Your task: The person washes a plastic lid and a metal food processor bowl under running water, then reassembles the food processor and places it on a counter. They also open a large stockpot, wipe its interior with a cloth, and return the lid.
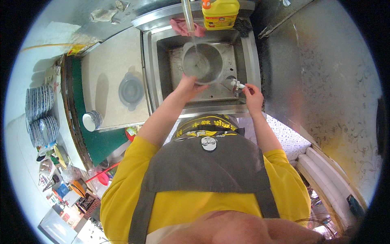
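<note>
At the near left rim of a round translucent plastic tub (218,65), my left hand (188,87) grips the edge; motion blur softens its fingers. The tub rests or is held inside the stainless steel sink (179,99), and I cannot tell which. Water falls into it from a pipe-like spout (188,16). My right hand (253,97) pinches the end of a small white plastic piece (238,84) between thumb and fingers. That piece is over the sink's right side, close to a dark round opening; its far end is blurred.
Left of the sink, a matching translucent lid (131,91) and stacked small white bowls (92,121) sit on a pale board (112,67). Behind the basin are a pink cloth (179,26), a yellow detergent jug (221,15) and a dark scouring pad (243,27). A metal wall (304,67) rises on the right.
</note>
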### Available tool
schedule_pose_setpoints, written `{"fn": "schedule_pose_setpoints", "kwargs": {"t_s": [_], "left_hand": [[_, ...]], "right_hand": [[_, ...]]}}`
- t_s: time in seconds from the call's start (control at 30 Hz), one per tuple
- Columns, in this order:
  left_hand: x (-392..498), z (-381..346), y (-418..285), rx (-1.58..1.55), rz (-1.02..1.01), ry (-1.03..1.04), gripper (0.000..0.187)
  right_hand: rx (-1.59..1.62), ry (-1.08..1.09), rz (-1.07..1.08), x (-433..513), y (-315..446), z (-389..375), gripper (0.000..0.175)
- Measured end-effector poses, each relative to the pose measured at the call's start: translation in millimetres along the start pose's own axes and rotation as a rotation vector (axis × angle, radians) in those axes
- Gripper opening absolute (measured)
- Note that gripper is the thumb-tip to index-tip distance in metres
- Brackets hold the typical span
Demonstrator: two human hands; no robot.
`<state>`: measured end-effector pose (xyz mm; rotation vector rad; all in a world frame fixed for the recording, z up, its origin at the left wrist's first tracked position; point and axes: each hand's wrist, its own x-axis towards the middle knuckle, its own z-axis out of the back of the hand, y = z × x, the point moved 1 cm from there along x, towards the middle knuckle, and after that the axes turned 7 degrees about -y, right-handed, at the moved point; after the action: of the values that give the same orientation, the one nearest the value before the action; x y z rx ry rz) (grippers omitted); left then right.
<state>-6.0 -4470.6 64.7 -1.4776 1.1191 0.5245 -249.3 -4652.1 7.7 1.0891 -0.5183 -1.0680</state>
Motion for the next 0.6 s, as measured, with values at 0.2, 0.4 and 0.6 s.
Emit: {"fn": "schedule_pose_setpoints", "kwargs": {"t_s": [0.2,0.4,0.6], "left_hand": [[12,20,-28,-0.196,-0.268,-0.113,0.057],[-3,21,-2,-0.055,0.084,-0.012,0.047],[-4,0,-19,-0.45,0.119,-0.15,0.044]], "right_hand": [[-0.032,0.037,0.034,6,2,-6,0.02],[-0.039,0.041,0.091,1,11,-5,0.021],[-0.095,0.006,0.092,6,12,-3,0.021]]}}
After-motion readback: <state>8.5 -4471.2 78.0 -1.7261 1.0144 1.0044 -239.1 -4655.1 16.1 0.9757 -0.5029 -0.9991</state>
